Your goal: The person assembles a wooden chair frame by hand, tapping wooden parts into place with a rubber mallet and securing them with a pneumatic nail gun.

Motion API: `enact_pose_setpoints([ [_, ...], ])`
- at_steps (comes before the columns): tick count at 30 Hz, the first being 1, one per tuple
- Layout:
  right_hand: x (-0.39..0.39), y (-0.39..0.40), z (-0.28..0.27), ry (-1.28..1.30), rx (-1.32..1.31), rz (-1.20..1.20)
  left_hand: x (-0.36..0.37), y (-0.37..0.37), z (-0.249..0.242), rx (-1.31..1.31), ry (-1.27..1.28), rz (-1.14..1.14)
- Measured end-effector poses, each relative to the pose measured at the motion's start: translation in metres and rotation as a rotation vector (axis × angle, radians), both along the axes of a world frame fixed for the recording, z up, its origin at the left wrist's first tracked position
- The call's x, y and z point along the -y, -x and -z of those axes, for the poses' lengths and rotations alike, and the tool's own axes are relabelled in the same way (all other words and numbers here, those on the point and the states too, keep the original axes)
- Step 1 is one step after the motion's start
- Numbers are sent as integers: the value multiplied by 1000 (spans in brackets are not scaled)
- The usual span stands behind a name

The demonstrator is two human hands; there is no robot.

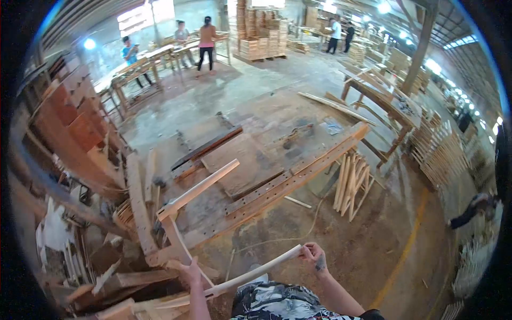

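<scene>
Head: held rail (261, 269), axis up-R, prob.

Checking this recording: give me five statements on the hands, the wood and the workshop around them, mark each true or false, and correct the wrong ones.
1. The right hand holds one end of a pale wooden piece. True.
2. The left hand is empty and away from any wood. False: it grips the crosspiece.
3. A group of wooden slats stands beside the workbench. True.
4. In the picture, the yellow floor line lies left of the workbench. False: it lies to the right.
5. Other people are in the background. True.
</scene>
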State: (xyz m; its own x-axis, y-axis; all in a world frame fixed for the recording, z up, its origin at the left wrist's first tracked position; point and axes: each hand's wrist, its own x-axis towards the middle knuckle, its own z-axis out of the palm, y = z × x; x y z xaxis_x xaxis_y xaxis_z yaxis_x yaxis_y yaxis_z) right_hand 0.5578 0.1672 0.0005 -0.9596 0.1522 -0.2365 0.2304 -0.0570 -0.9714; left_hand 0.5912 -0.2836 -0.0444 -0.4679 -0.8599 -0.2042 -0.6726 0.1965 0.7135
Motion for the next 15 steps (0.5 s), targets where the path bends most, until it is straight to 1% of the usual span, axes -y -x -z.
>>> enact_pose_setpoints([
  [2,-5,22,1,-39,-19,88,-18,59,-8,-66,-73,51],
  [5,-18,85,-13,-128,-59,165,-36,140,-11,-112,-198,98],
  [7,-22,118,-20,-216,-58,205,-41,184,11,-44,-47,92],
  [8,-19,135,-27,-202,-57,222,-42,205,17,-17,33,91],
  [9,-17,153,-38,-189,-61,236,-44,222,10,-122,-101,135],
  [11,-16,191,-42,-155,-82,249,-40,258,11,-38,-159,156],
  [13,-17,229,-40,-162,-60,233,-46,291,0,22,-191,149],
  [14,-19,250,-39,-166,-55,217,-54,307,-21,34,-191,134],
  [15,-23,271,-37,-163,-67,205,-59,321,-31,46,-190,115],
])
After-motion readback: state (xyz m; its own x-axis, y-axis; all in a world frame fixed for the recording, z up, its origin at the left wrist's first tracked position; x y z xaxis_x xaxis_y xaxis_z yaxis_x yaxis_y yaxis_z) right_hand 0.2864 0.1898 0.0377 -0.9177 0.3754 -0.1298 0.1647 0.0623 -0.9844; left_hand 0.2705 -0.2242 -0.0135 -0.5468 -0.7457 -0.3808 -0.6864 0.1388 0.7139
